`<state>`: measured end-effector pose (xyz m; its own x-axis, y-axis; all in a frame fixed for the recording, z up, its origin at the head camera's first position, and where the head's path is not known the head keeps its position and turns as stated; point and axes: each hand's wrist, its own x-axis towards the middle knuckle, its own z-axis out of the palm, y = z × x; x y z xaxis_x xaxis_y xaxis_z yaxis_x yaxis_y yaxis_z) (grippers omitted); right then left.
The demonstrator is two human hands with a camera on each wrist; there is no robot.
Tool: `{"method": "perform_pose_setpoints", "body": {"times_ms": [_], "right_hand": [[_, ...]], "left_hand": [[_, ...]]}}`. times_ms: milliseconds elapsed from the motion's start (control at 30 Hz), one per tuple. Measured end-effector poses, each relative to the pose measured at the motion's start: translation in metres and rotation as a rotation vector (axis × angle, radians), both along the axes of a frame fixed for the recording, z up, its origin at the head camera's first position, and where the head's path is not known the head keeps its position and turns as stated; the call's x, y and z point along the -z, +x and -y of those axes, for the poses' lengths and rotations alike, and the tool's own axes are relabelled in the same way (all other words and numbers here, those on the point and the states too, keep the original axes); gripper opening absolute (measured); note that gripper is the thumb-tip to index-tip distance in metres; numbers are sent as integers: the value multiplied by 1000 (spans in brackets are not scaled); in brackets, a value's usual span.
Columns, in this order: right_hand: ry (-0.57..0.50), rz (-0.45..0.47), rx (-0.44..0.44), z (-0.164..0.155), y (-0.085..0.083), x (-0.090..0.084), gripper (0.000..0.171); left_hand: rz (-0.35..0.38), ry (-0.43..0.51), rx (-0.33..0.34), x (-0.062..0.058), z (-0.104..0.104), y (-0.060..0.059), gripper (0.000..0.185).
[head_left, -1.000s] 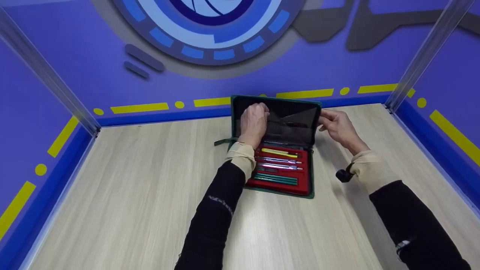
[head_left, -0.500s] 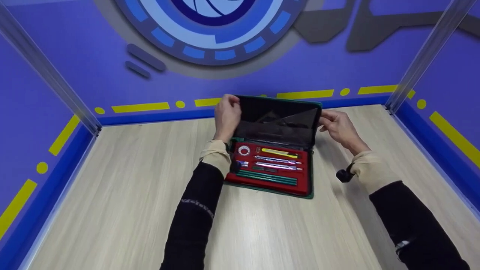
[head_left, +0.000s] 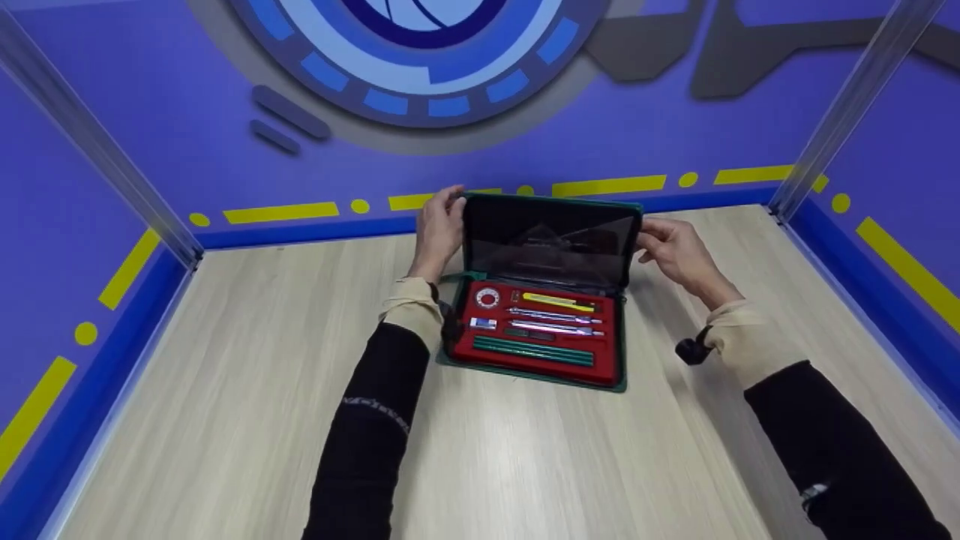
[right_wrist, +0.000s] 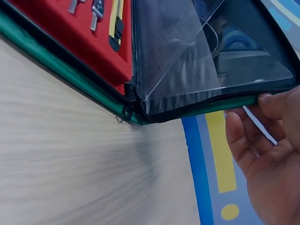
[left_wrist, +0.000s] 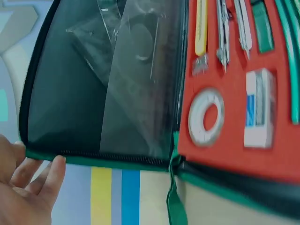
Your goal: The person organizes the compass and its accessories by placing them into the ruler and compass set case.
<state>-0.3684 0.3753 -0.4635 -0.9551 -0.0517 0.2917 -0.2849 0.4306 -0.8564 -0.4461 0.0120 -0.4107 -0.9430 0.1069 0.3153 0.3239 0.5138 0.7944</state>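
A green zip case stands open on the table, its dark lid raised against the back wall. In the head view my left hand is at the lid's upper left corner, with fingertips on its edge in the left wrist view. My right hand pinches the lid's right edge, thumb inside and fingers behind. The red insert holds a yellow utility knife, metal drawing instruments, green pencils, an eraser and a white ring.
Clear plastic drawing pieces sit in the lid's pocket. A green strap hangs at the case's left hinge end. Purple-blue panels wall in the wooden table at the back and both sides.
My left hand has moved from in front of the lid's inside out to its left edge, uncovering the ring and eraser. My right hand has stayed at the right edge.
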Motion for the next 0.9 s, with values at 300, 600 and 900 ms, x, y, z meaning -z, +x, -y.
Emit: {"method": "perform_pose_setpoints", "body": {"times_ms": [300, 600, 900], "right_hand": [[73, 39, -19, 2, 19, -2, 31], [105, 102, -38, 3, 36, -4, 32], [139, 85, -86, 4, 51, -5, 26]], "left_hand": [[-4, -66, 87, -5, 23, 8, 26], [-56, -236, 217, -9, 41, 29, 28], [-82, -317, 326, -9, 60, 55, 25]]}}
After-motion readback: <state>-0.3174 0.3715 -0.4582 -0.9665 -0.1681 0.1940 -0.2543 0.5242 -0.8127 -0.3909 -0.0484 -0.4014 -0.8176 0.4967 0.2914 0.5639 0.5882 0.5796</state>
